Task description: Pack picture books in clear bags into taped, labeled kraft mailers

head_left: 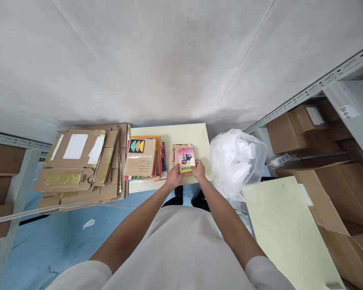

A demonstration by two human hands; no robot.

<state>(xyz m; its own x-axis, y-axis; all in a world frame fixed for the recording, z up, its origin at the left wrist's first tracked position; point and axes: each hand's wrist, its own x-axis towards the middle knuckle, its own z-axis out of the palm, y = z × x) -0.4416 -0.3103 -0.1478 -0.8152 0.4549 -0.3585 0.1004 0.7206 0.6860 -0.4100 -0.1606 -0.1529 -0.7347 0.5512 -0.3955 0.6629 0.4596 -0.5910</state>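
Step in hand looks like handling a small bk: L hand point(174, 176) and R hand point(199, 170) both hold the pink-and-yellow booklet point(186, 159), L fingers closed at its near L corner, R fingers pinching its near R edge. Booklet is over the small-bk stack point(181, 146) on the pale tabletop point(200, 137); can't tell if it rests on the stack or sits just above. Stack edges look a bit uneven, incl. a few bks poking out at the far side.

Next move prob. calls for a light, even grip w/ both hands & booklet level, so bks underneath don't slide.

Around: tan-covered bk point(140, 157) tops a pile of larger bks point(159, 155) L of the small ones, w/ only a narrow gap btwn. Flattened cardboard boxes point(68, 164) heaped at far L, right up against that pile, so not much room that side. Clear plastic bag point(234, 165) w/ white stuff bulges just beside the tabletop's R end, could catch the R elbow. Further R: pale-green panel point(280, 221), shelved cartons point(286, 131), white power strip point(280, 160). White cable point(78, 206) runs across at lower L, poss. snag.
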